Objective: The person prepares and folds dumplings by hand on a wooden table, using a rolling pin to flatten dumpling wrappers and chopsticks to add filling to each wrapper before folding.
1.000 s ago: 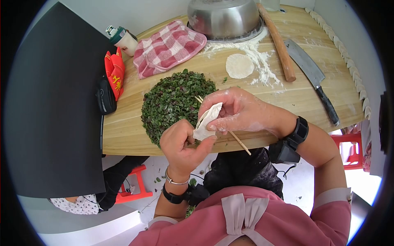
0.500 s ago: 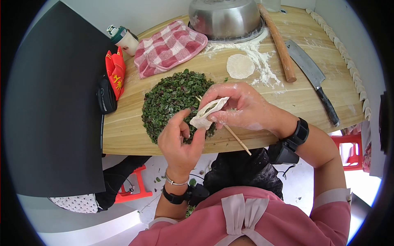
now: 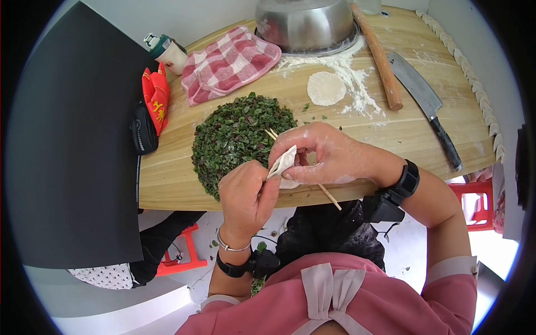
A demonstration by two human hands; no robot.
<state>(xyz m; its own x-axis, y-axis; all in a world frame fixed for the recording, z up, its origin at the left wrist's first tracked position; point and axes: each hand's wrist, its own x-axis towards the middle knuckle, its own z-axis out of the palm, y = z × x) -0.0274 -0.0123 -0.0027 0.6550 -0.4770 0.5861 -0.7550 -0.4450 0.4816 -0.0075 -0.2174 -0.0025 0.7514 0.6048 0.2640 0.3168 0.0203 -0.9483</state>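
With both hands we grasp one dumpling (image 3: 283, 165), held up at the centre of the frame, above the near edge of the surface (image 3: 173, 192). Our left hand (image 3: 244, 190) is closed, fingers curled in, its thumb and bent forefinger pinching the dumpling's left edge. Our right hand (image 3: 321, 153), dusted white, arches over the other side, thumb in front and fingers behind. We cannot tell whether the dumpling's edge is sealed. Our left forearm rises from the bottom of the frame; our right one reaches in from the right, elbow bent.

Below the surface we see a red stool (image 3: 188, 252) at lower left, near another person's patterned garment (image 3: 106, 276), and a second stool (image 3: 481, 204) at right.

On the surface, chopsticks (image 3: 330, 197) pass under our right hand towards a heap of chopped greens (image 3: 240, 137), left of centre. Beyond lie a round of dough (image 3: 326, 88), spilled flour (image 3: 358, 92), a rolling pin (image 3: 379, 61) and, to its right, a knife (image 3: 417, 86). A row of dumplings (image 3: 476, 87) lines the surface's right edge. Farther off, a checked cloth (image 3: 229, 64) lies at upper left beside a bottle (image 3: 172, 57), and a metal bowl (image 3: 304, 28) stands upside down at the top.
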